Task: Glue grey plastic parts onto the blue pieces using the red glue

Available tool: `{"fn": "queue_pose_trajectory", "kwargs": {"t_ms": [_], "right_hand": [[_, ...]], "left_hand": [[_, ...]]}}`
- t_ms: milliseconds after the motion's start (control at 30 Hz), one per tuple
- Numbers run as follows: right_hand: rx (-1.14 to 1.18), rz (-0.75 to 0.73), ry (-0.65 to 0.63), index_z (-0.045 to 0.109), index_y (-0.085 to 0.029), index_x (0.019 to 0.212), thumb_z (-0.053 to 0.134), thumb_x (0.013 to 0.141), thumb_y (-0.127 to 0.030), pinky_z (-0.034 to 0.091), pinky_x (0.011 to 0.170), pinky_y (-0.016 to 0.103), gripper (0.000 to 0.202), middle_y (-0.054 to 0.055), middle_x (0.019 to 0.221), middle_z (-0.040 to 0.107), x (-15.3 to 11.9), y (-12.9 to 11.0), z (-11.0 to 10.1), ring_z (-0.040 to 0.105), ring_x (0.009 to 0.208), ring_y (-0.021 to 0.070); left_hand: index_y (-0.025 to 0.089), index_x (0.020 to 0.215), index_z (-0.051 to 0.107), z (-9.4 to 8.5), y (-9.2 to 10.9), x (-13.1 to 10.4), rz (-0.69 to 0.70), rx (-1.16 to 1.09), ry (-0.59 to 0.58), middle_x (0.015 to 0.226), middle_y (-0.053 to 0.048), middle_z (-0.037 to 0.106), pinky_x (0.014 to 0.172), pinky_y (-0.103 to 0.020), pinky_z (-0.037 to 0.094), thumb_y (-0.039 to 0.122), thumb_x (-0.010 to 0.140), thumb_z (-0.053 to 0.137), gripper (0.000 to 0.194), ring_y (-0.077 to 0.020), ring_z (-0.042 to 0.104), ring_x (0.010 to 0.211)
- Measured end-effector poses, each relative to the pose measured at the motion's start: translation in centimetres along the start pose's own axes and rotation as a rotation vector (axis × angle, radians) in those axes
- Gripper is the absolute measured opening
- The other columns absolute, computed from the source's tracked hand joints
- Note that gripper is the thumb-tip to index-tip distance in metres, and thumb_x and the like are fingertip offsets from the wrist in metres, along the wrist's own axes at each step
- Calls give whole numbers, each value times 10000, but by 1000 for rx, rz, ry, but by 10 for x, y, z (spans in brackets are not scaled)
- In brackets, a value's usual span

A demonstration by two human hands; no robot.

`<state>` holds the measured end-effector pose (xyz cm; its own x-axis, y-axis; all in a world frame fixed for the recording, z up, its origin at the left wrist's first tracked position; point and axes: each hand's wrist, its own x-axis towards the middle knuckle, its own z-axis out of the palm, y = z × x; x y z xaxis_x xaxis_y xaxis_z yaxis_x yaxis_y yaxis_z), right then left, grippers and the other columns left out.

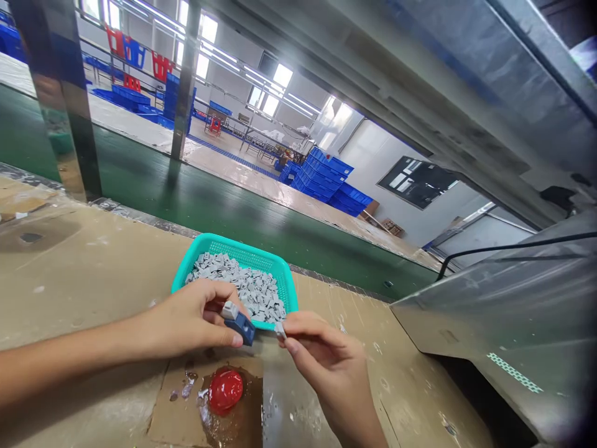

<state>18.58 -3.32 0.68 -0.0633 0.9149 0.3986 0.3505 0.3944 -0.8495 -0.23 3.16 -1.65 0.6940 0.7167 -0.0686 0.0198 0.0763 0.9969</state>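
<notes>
Between the thumb and fingers of my left hand (200, 317) is a dark blue plastic block (240, 328) with a light grey piece (230, 310) at its upper end. My right hand (329, 367) pinches a small grey plastic piece (280, 331) just to the right of the block, apart from it. Behind both hands stands a teal basket (288, 283) holding many small grey plastic pieces (252, 289). Nearer to me, a glossy red round thing (226, 390) sits on a wet, stained piece of cardboard (180, 398).
A tan work surface (93, 274) lies under my hands, with a green conveyor belt (233, 208) along its far side. Metal posts (185, 81) rise at the left. A metal housing (517, 317) stands at the right. Blue crates (324, 174) are stacked beyond the belt.
</notes>
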Motion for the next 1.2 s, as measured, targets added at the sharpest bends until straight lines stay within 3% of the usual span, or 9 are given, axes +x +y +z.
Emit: {"fn": "queue_pose_trajectory", "kwargs": {"t_ms": [267, 533, 767, 867, 967, 1100, 1200], "right_hand": [[77, 50, 0, 700, -240, 748, 603, 664, -51, 524, 652, 204, 228, 24, 763, 621, 10, 4, 20, 602, 745, 130], [-47, -82, -34, 692, -268, 792, 578, 718, -54, 501, 678, 242, 253, 21, 801, 624, 9, 9, 24, 598, 753, 131], [-115, -171, -163, 557, -301, 1125, 533, 764, -70, 456, 847, 309, 429, 42, 1058, 562, 8, -7, 25, 546, 969, 163], [-182, -98, -245, 533, -282, 1166, 537, 767, -103, 449, 856, 322, 438, 51, 1057, 547, 18, -16, 26, 538, 961, 171], [24, 47, -272, 496, -297, 1179, 528, 784, -172, 484, 795, 326, 415, 48, 1035, 537, 31, -15, 23, 566, 884, 160], [216, 201, -148, 404, -282, 1198, 551, 783, -277, 505, 695, 304, 441, 47, 986, 542, 44, 3, 11, 593, 739, 131], [202, 273, -66, 412, -249, 1168, 580, 762, -311, 495, 678, 300, 443, 36, 918, 560, 47, 23, 1, 590, 690, 124]], "left_hand": [[139, 758, 523, -1, -1, 0, 16, -74, 30, 731, 16, 564, 568, -210, 385, 228, 624, 656, 208, -84, 498, 616], [154, 751, 538, 2, 3, -2, 5, -90, 129, 711, 18, 557, 597, -221, 409, 274, 600, 687, 243, -112, 519, 664], [156, 740, 608, 0, 20, -3, 89, -283, 171, 733, 17, 610, 637, -171, 427, 219, 638, 686, 143, -92, 548, 708], [157, 718, 605, -2, 20, 1, 34, -536, 166, 713, 15, 603, 647, -152, 435, 251, 700, 645, 104, -75, 557, 709], [145, 737, 602, -8, 21, 3, -28, -703, 181, 755, -9, 616, 697, -190, 464, 230, 740, 605, 85, -80, 572, 703], [143, 921, 591, -17, 28, 6, -19, -649, 266, 1007, -65, 620, 814, -247, 459, 147, 761, 566, 163, -128, 597, 845], [124, 910, 569, -20, 28, 9, -1, -579, 295, 1093, -94, 593, 722, -200, 465, 142, 782, 528, 135, -112, 594, 813]]}}
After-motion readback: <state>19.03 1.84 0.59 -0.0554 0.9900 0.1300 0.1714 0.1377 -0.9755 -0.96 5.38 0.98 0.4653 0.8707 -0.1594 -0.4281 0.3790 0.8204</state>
